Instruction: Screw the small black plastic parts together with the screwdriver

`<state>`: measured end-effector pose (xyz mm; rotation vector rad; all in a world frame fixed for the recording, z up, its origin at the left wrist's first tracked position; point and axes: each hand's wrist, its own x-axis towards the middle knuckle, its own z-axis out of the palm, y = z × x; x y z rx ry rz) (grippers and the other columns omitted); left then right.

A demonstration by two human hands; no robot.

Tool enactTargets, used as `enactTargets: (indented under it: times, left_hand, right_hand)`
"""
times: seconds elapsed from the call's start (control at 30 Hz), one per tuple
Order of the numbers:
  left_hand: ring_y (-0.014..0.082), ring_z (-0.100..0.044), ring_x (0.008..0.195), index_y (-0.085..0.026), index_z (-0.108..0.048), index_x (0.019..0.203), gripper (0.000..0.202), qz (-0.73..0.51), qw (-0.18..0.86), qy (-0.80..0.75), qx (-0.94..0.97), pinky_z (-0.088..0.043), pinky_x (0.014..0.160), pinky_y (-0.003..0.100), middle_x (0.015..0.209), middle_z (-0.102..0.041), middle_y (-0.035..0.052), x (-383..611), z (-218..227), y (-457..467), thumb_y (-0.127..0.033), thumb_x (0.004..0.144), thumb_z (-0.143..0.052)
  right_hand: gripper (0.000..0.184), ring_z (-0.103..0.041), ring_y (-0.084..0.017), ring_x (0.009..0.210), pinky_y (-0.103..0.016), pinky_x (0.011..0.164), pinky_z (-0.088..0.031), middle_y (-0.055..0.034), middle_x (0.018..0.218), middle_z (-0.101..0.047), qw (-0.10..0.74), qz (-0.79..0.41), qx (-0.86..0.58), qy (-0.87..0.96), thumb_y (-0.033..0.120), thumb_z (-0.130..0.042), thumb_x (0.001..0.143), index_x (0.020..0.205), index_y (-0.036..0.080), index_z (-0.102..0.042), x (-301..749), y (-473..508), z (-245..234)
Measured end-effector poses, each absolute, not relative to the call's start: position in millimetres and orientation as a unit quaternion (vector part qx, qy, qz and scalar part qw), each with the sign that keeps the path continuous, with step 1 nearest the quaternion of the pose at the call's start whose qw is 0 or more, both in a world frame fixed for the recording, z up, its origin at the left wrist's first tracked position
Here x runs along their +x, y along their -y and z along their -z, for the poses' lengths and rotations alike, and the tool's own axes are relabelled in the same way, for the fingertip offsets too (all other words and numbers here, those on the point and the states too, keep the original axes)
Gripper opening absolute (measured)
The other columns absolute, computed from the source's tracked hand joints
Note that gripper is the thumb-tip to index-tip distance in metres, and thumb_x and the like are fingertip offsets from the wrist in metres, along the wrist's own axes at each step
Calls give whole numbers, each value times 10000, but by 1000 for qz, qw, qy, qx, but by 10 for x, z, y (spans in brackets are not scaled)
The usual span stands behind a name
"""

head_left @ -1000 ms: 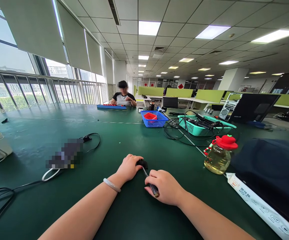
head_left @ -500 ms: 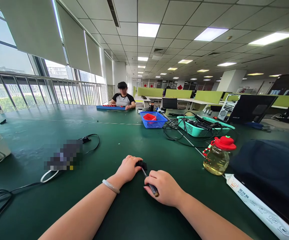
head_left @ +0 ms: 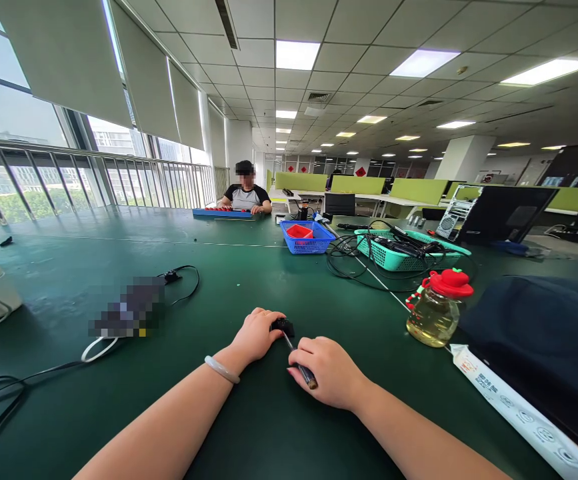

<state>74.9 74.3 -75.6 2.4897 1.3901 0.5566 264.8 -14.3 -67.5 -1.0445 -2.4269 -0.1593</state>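
Close in front of me on the dark green table (head_left: 239, 420), my left hand (head_left: 257, 333) grips a small black part (head_left: 283, 327) between thumb and fingers. What kind of part it is I cannot make out. A screwdriver (head_left: 301, 367) with a dark handle is held in my right hand (head_left: 326, 370), thumb and fingers closed round the handle. Its thin metal shaft slants up and left, and the tip meets the near side of the black part. The exact contact spot is too small to see.
Right of my hands stand a red-lidded bottle (head_left: 436, 317), a dark blue bag (head_left: 533, 340) and a long white box (head_left: 519, 407). Further back are a blue basket (head_left: 309, 247) and a teal basket (head_left: 393, 260) with cables. A person (head_left: 245, 193) sits at the far end.
Both hands keep nearly the same pose, with the screwdriver tip still at the black part. The whole view has shifted very slightly.
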Motion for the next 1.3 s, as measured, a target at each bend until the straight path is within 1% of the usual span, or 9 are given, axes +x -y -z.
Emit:
enactTargets:
  times: [0.13,0.3,0.47,0.73,1.03,1.2,1.3]
  left_hand:
    - [261,-545,1176,-241,-650,1226,375,-191,120,-480,848,-409,1063,401,1209,-697,40,751,756,-743,-245,853,-611]
    - [261,-543,1180,-251,-649,1227,373,-191,123,-480,848,-411,1060,399,1207,-697,39,755,759,-741,-252,856,-612]
    - [254,-543,1177,-240,-626,1252,404,-194,127,-488,842,-410,1056,386,1183,-697,52,762,743,-734,-244,848,-623]
    - [248,-556,1138,-246,-646,1178,340,-198,133,-486,841,-433,1019,383,1134,-704,38,769,709,-714,-223,839,-627]
    - [248,-551,1157,-248,-616,1238,388,-198,131,-485,842,-424,1033,384,1166,-694,50,766,720,-714,-245,851,-624]
    - [258,-530,1182,-228,-600,1282,419,-190,114,-480,849,-410,1047,395,1201,-685,63,762,743,-729,-266,864,-617]
    - [265,-530,1175,-237,-599,1290,426,-180,100,-469,859,-406,1045,403,1211,-689,54,758,754,-738,-277,867,-619]
  right_hand:
    - [133,-457,-114,583,-272,604,-310,11,731,-607,275,68,-385,878,225,-542,893,804,216,-640,2652,142,671]
    - [174,-445,-114,580,-274,599,-301,13,712,-593,299,86,-379,871,225,-511,918,794,212,-632,2651,131,691]
    - [189,-452,-114,579,-275,597,-294,9,710,-594,302,100,-378,870,224,-499,928,797,209,-634,2654,132,685]
    - [201,-478,-116,585,-271,607,-302,-4,716,-604,298,103,-389,866,219,-489,936,813,205,-647,2655,139,650]
    - [219,-469,-119,584,-272,603,-303,-14,715,-607,316,105,-400,854,216,-473,941,823,198,-656,2656,144,645]
    - [221,-456,-115,565,-263,596,-310,-10,713,-603,336,123,-417,836,217,-473,947,835,198,-662,2679,117,663]
    - [220,-473,-115,566,-258,599,-329,-11,722,-605,342,123,-430,827,219,-474,949,845,200,-666,2703,85,685]
